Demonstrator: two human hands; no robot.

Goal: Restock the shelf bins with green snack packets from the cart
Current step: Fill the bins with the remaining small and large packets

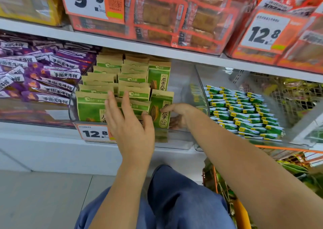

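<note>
- Head view: right hand (176, 115) is gripping a green packet (161, 110) inside the clear bin (174, 141), seating it.
- Left hand (129, 122), fingers straight, is steadying packets beside it.
- Next, likely: releasing, then reaching for the cart (227, 193).

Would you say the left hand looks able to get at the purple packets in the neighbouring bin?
Probably yes: the left hand hovers open, and the purple packets lie uncovered just leftward.

The white shelf (122, 44) carries clear bins (176, 141) side by side. One holds upright green packets (159, 79), its neighbour small green sachets (244, 115)
</note>
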